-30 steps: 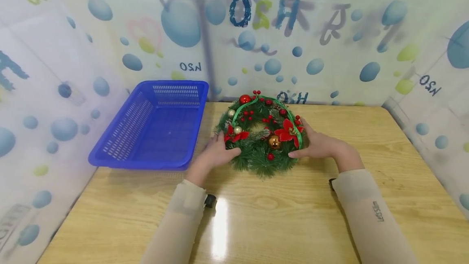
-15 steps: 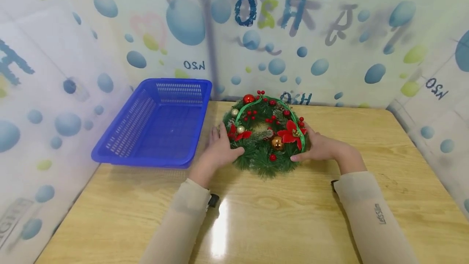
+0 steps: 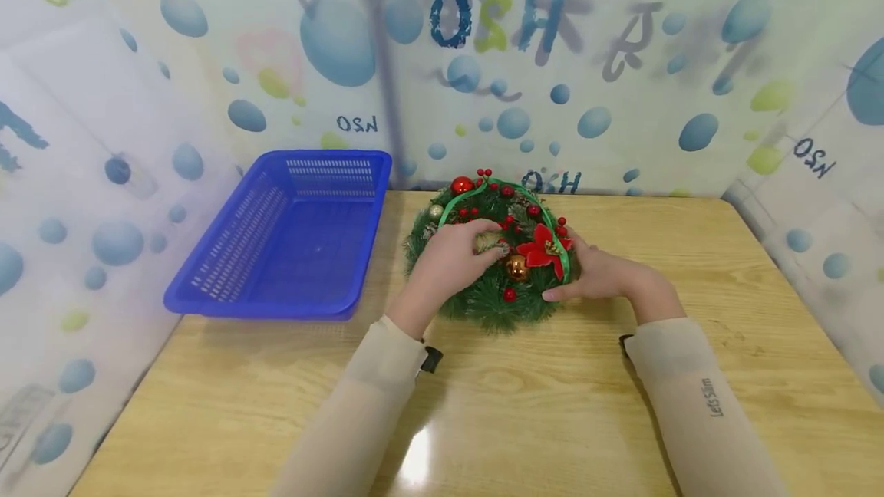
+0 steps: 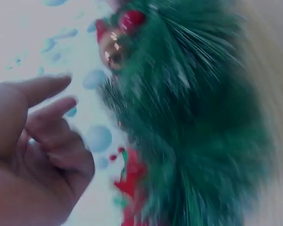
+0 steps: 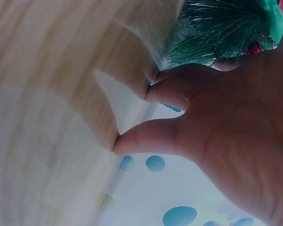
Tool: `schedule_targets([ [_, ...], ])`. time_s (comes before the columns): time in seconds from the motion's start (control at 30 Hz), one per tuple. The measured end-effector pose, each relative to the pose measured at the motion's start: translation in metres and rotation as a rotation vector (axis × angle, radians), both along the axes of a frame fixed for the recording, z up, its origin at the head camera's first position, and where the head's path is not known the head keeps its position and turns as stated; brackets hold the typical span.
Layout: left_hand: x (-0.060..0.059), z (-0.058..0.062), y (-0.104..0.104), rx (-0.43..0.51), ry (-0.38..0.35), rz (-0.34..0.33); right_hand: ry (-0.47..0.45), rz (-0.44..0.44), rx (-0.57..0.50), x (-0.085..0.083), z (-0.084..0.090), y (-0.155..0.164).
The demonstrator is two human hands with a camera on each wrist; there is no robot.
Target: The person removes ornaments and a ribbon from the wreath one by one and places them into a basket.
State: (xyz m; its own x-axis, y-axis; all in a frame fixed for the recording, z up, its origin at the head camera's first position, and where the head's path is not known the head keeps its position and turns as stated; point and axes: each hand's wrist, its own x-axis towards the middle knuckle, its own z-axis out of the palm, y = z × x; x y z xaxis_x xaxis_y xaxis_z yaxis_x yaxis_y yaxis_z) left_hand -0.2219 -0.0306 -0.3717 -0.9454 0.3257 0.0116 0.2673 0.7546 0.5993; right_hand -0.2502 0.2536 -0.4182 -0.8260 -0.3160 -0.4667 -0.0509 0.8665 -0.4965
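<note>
A green Christmas wreath (image 3: 493, 309) lies on the table, trimmed with red berries, baubles, a red poinsettia (image 3: 542, 250) and a green ribbon (image 3: 549, 215). My left hand (image 3: 445, 263) hovers over its left part, hiding the left flower. The left wrist view shows this hand (image 4: 37, 146) with thumb and forefinger apart and the other fingers loosely bent, holding nothing. At the wreath's right edge my right hand (image 3: 601, 273) lies with spread fingers and its thumb toward the front. In the right wrist view, fingertips (image 5: 125, 141) touch the tabletop beside the pine needles (image 5: 217, 33).
A blue plastic basket (image 3: 318, 251) with slotted sides stands left of the wreath. The wooden table (image 3: 525, 420) meets a wall covering (image 3: 428, 60) printed with bubbles at the back and on both sides.
My left hand has left the wreath's left edge and moved up and right over it. The right hand and the wreath have stayed in place.
</note>
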Motion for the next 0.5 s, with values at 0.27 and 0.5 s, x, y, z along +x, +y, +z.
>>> schedule_targets([
  [0.27,-0.015,-0.015,0.023,-0.023,-0.238,-0.103,-0.003,0.003,-0.006,-0.001,-0.002,-0.004],
  [0.5,-0.014,-0.015,0.028,-0.055,-0.255,-0.129,-0.002,-0.005,0.002,-0.002,0.000,0.000],
])
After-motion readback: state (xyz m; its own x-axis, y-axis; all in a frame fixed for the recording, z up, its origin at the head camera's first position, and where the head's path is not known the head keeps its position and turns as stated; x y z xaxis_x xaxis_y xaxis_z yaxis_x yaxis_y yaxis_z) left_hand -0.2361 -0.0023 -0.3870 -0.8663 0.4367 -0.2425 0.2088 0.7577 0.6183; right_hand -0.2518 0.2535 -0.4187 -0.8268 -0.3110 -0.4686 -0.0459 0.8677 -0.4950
